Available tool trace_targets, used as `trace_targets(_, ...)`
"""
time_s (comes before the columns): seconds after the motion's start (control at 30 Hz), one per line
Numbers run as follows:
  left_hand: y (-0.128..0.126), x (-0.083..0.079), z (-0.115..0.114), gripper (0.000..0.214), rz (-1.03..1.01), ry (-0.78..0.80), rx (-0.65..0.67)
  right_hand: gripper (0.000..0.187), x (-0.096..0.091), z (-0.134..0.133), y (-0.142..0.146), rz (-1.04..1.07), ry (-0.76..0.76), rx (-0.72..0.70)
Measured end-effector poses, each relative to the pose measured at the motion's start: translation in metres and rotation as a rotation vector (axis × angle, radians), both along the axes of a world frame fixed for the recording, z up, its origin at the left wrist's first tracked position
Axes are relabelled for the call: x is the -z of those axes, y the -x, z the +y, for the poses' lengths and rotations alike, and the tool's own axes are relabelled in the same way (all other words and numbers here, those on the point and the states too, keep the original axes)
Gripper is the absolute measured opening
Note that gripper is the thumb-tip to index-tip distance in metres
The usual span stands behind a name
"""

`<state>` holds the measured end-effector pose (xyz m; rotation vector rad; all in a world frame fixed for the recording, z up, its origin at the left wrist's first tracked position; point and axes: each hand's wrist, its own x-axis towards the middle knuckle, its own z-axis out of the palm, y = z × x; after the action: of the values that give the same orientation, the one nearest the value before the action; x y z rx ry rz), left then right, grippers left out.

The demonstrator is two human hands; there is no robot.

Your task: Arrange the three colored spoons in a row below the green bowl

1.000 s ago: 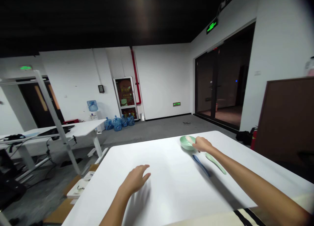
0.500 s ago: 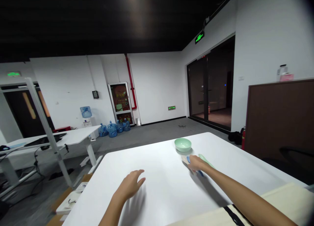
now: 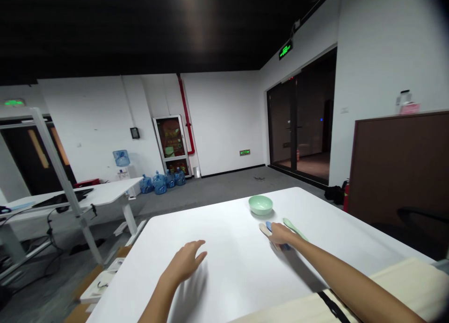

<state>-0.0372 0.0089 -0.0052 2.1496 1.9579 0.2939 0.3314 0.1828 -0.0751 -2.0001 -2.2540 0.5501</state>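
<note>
R grip (image 3: 280, 234) on blue plastic spoon (image 3: 268, 226) & beige spoon (image 3: 264, 228), hold unclear, just below mint-green bowl (image 3: 260, 205); L grip (image 3: 184, 262) open, wide, on white tabletop (image 3: 228, 229).

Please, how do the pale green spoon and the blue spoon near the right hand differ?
The pale green spoon is a light mint colour, while the blue spoon is a darker, stronger blue. The green spoon shows along its length, but the right hand covers most of the blue spoon. Both lie on the white table, close together.

Left hand (image 3: 183, 262) spread, right hand (image 3: 280, 234) outstretched
</note>
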Motion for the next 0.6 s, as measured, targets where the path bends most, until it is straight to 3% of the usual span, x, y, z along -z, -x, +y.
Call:
trace_targets(0.2, -0.002, -0.003, -0.002, 0.054, -0.006, -0.005, -0.003, 0.011, -0.005, 0.0, -0.002, -0.016, -0.047, 0.019)
trace_targets(0.37, -0.002, -0.003, -0.002, 0.054, -0.007, -0.004, -0.006, 0.025, -0.007, 0.005, -0.009, -0.094, -0.169, 0.106)
trace_targets(0.6, -0.002, -0.003, -0.002, 0.055, -0.011, -0.002, -0.008, 0.032, 0.001, 0.004, -0.019, -0.093, -0.07, 0.122)
